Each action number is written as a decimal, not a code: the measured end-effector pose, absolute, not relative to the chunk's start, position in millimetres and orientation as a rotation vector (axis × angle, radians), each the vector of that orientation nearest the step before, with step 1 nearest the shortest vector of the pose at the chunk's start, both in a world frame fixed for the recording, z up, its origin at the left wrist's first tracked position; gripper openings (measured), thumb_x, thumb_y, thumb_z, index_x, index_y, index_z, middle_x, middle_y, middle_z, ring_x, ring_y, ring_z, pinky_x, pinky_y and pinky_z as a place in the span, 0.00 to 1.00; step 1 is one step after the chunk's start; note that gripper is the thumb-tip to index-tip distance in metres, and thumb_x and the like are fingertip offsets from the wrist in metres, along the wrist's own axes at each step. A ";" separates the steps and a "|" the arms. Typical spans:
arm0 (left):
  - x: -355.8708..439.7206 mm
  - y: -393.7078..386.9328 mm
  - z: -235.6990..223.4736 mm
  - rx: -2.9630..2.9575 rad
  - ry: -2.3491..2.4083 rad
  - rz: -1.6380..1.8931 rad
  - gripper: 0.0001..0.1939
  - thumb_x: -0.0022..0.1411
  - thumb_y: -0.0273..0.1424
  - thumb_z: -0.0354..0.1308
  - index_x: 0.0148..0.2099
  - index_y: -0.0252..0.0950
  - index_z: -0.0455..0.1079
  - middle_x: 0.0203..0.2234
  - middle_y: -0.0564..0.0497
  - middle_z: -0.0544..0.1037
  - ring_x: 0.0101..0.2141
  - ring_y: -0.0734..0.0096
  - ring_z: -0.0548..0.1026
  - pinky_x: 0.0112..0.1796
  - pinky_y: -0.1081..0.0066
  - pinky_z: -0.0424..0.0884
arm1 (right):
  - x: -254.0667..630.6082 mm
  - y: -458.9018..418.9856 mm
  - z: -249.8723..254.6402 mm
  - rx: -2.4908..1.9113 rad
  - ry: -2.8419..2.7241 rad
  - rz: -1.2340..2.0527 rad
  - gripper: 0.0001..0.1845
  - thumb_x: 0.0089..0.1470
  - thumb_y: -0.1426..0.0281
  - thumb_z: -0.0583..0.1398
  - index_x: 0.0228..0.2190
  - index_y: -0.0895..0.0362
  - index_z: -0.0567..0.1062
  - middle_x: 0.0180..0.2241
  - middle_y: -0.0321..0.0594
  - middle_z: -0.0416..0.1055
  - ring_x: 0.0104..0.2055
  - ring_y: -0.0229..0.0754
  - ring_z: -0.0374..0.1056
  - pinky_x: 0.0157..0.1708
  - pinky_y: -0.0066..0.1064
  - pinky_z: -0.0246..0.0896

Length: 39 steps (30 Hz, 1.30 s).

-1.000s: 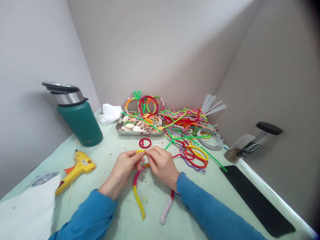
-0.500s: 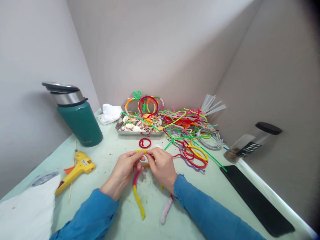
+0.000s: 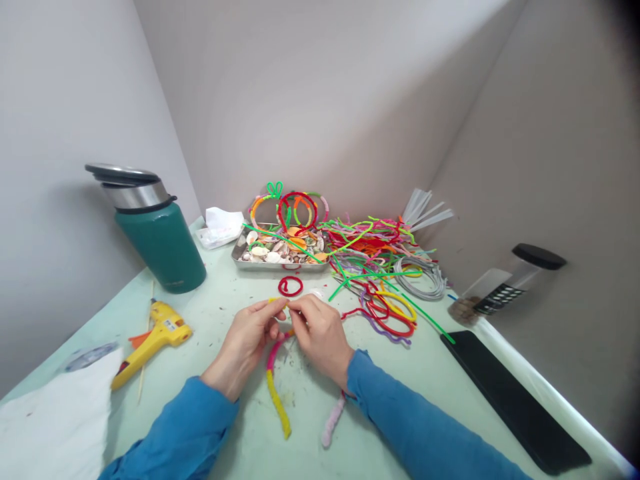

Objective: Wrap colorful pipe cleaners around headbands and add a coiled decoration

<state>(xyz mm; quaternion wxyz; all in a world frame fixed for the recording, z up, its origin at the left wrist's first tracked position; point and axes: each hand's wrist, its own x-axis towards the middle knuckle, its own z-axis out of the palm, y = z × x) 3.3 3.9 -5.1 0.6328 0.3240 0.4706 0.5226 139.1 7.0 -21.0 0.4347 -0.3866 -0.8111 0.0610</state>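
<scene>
Both hands — left hand (image 3: pixel 249 339), right hand (image 3: pixel 320 333) — pinch yellow pipe cleaner (image 3: pixel 277 400) above table (image 3: pixel 225 300).

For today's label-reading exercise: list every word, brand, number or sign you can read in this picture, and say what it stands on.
No text can be read.
Yellow glue gun: a small label on its side, too blurred to read.
Clear container with black lid: a black-and-white striped patch, no legible characters.
Green flask: no marking visible.

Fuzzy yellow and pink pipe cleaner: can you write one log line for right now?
left hand: pinching fuzzy yellow and pink pipe cleaner | right hand: pinching same top end | nearby: small red pipe-cleaner ring on table
</scene>
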 end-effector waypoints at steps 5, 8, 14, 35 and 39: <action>2.7 5.2 -6.5 0.721 1.060 1.215 0.10 0.46 0.35 0.64 0.25 0.33 0.69 0.13 0.58 0.67 0.12 0.85 0.59 0.17 0.78 0.59 | 135.4 5.1 -21.3 -0.987 -2.003 0.168 0.06 0.54 0.76 0.53 0.32 0.57 0.69 0.30 0.40 0.68 0.34 0.40 0.65 0.33 0.29 0.59; 2.2 4.9 -6.8 0.698 1.050 1.219 0.11 0.45 0.34 0.65 0.27 0.32 0.70 0.14 0.58 0.67 0.13 0.85 0.59 0.17 0.78 0.59 | 135.0 4.3 -20.8 -1.010 -2.024 0.166 0.06 0.52 0.77 0.54 0.33 0.57 0.69 0.31 0.40 0.68 0.35 0.40 0.64 0.33 0.29 0.59; 2.0 5.4 -7.9 0.677 1.029 1.209 0.12 0.45 0.34 0.65 0.27 0.32 0.69 0.15 0.58 0.68 0.12 0.86 0.59 0.17 0.79 0.59 | 135.4 4.5 -21.5 -1.054 -1.996 0.138 0.06 0.54 0.76 0.53 0.31 0.57 0.69 0.30 0.40 0.67 0.34 0.40 0.64 0.33 0.29 0.58; -8.1 5.5 -8.7 1.046 1.295 1.066 0.17 0.47 0.40 0.62 0.21 0.32 0.64 0.11 0.57 0.67 0.13 0.82 0.61 0.19 0.78 0.55 | 147.3 9.0 -15.6 -1.041 -2.097 0.042 0.07 0.58 0.71 0.52 0.33 0.57 0.71 0.32 0.41 0.68 0.35 0.39 0.63 0.34 0.29 0.56; -11.1 4.4 -5.5 1.125 1.333 0.948 0.16 0.47 0.40 0.62 0.21 0.32 0.66 0.08 0.57 0.66 0.13 0.81 0.61 0.19 0.78 0.54 | 152.5 15.3 -17.0 -0.970 -2.159 0.014 0.08 0.57 0.69 0.53 0.31 0.57 0.71 0.32 0.41 0.68 0.35 0.40 0.63 0.36 0.30 0.55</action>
